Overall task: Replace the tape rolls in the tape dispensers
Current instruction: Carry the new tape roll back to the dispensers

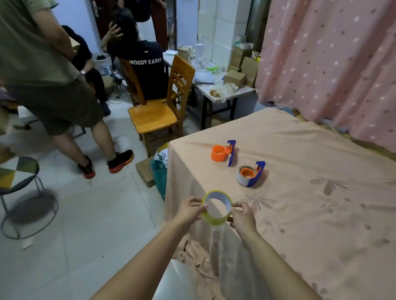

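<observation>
Both hands are on the new tape roll (217,208), held in the air just off the near-left corner of the worktop (308,210). Left hand (189,210) pinches the roll's left rim, fingers closed on it; right hand (243,218) is closed on the right rim, and a clear strip of tape hangs down from the roll beneath it, so the free end looks already peeled. Roll faces the camera, core open. Further in, toward the left edge of the worktop, sit two blue dispensers: the empty dispenser (224,152) with its bare orange hub showing, nearer the far-left corner, and the loaded dispenser (250,175) with a roll around its hub, just to the right and closer to me. They're near each other but apart. Read: the step in hand is prepping the fresh roll, not yet mounting. Next move probably needs one hand freed to steady the empty dispenser, then the roll's core lined up over the orange hub and pushed on, with the loose strip led toward the cutter end.
</observation>
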Demonstrator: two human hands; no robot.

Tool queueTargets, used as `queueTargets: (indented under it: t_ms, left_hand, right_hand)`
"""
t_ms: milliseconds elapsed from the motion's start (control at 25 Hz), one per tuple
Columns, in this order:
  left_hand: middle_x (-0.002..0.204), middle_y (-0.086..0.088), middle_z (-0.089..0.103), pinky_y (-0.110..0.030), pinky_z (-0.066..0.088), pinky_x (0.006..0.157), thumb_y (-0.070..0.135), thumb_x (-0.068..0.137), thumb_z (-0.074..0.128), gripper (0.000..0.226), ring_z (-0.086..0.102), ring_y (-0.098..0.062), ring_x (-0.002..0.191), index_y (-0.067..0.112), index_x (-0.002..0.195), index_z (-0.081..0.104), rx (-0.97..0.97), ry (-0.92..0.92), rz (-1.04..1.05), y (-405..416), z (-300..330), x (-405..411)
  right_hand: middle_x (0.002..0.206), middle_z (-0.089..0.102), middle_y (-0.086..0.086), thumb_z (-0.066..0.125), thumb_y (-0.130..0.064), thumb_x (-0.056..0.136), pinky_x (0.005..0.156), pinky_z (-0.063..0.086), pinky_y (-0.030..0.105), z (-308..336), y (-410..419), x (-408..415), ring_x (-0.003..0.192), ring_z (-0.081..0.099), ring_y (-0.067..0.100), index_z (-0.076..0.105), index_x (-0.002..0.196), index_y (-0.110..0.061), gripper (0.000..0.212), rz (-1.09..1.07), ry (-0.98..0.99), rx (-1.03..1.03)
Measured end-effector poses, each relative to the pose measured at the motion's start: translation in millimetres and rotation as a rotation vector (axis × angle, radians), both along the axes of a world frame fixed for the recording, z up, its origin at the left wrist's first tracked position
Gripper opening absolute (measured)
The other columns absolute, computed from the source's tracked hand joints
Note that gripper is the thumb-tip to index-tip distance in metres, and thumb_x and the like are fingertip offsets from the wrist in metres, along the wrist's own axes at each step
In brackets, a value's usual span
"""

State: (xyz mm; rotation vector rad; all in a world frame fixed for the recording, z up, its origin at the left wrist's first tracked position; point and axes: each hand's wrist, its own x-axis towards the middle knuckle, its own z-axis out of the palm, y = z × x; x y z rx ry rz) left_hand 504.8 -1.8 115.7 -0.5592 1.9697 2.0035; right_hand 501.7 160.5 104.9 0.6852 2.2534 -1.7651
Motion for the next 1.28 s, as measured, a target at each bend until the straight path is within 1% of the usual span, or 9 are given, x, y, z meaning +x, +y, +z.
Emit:
queueTargets:
  t_ms: [80, 200, 360, 520, 720, 800, 960, 1160, 1280]
  left_hand:
    - [0.077, -0.005, 0.060, -0.025, 0.043, 0.061, 0.009, 0.087, 0.065, 0.011, 0.050, -0.013, 0.062, 0.007, 0.092, 0.056, -0.023, -0.005, 0.025, -21, -4, -17]
    - [0.079, -0.005, 0.061, -0.025, 0.045, 0.064, 0.011, 0.087, 0.065, 0.010, 0.054, -0.013, 0.068, 0.011, 0.086, 0.056, -0.054, -0.012, 0.046, -44, -3, -46]
    - [0.072, -0.006, 0.058, -0.027, 0.046, 0.063, 0.011, 0.086, 0.065, 0.009, 0.050, -0.013, 0.059, 0.013, 0.084, 0.057, -0.100, -0.029, 0.095, -67, 7, -107]
    - [0.077, -0.006, 0.059, -0.026, 0.047, 0.063, 0.015, 0.086, 0.066, 0.011, 0.051, -0.012, 0.061, 0.009, 0.093, 0.058, -0.136, -0.021, 0.107, -79, 24, -172]
    - [0.089, -0.009, 0.064, -0.025, 0.050, 0.065, 0.018, 0.085, 0.068, 0.027, 0.055, -0.014, 0.068, 0.002, 0.105, 0.060, -0.183, -0.030, 0.129, -88, 22, -226]
    - [0.095, -0.011, 0.063, -0.024, 0.050, 0.065, 0.019, 0.085, 0.069, 0.029, 0.056, -0.015, 0.073, 0.003, 0.107, 0.060, -0.193, -0.039, 0.100, -92, 18, -246]
    - [0.089, -0.006, 0.059, -0.025, 0.051, 0.067, 0.016, 0.086, 0.067, 0.019, 0.054, -0.015, 0.073, 0.010, 0.101, 0.056, -0.184, -0.046, 0.061, -105, 12, -288]
    - [0.079, -0.008, 0.058, -0.029, 0.047, 0.063, 0.016, 0.083, 0.069, 0.024, 0.046, -0.016, 0.058, 0.008, 0.102, 0.059, -0.147, -0.046, -0.083, -141, 1, -354]
    - [0.076, -0.007, 0.058, -0.028, 0.047, 0.063, 0.016, 0.084, 0.069, 0.018, 0.045, -0.016, 0.057, 0.010, 0.098, 0.060, -0.134, -0.021, -0.158, -157, 0, -394]
  right_hand:
    - [0.078, 0.065, 0.003, 0.050, -0.009, 0.083, 0.070, 0.046, 0.037, -3, -19, -20, 0.082, 0.066, 0.032, 0.056, 0.093, -0.021, 0.017, 0.041, 0.000, 0.005]
    - [0.078, 0.063, 0.000, 0.048, -0.008, 0.083, 0.074, 0.049, 0.038, -6, -42, -54, 0.080, 0.063, 0.029, 0.057, 0.099, -0.018, 0.021, 0.087, 0.028, 0.029]
    - [0.076, 0.063, -0.001, 0.050, -0.009, 0.085, 0.078, 0.053, 0.042, 1, -65, -120, 0.081, 0.065, 0.030, 0.057, 0.097, -0.018, 0.017, 0.123, 0.047, -0.026]
    - [0.092, 0.070, 0.012, 0.051, -0.012, 0.086, 0.067, 0.048, 0.033, 17, -75, -184, 0.091, 0.069, 0.035, 0.055, 0.091, -0.024, 0.013, 0.164, 0.057, -0.108]
    - [0.098, 0.070, 0.011, 0.049, -0.014, 0.088, 0.071, 0.047, 0.034, 15, -87, -236, 0.094, 0.068, 0.033, 0.056, 0.098, -0.023, 0.015, 0.161, 0.087, -0.063]
    - [0.095, 0.070, 0.011, 0.048, -0.013, 0.088, 0.070, 0.047, 0.034, 6, -93, -254, 0.092, 0.070, 0.034, 0.056, 0.100, -0.021, 0.016, 0.141, 0.088, -0.050]
    - [0.086, 0.067, 0.007, 0.049, -0.012, 0.089, 0.070, 0.046, 0.034, 1, -106, -289, 0.087, 0.069, 0.033, 0.057, 0.103, -0.017, 0.017, 0.084, 0.072, -0.056]
    - [0.084, 0.065, 0.006, 0.050, -0.007, 0.089, 0.066, 0.046, 0.030, 4, -138, -329, 0.077, 0.061, 0.024, 0.059, 0.107, -0.016, 0.022, -0.060, 0.068, -0.072]
    - [0.084, 0.063, 0.003, 0.049, -0.004, 0.089, 0.071, 0.049, 0.035, 10, -156, -351, 0.077, 0.059, 0.023, 0.057, 0.106, -0.015, 0.022, -0.134, 0.066, -0.054]
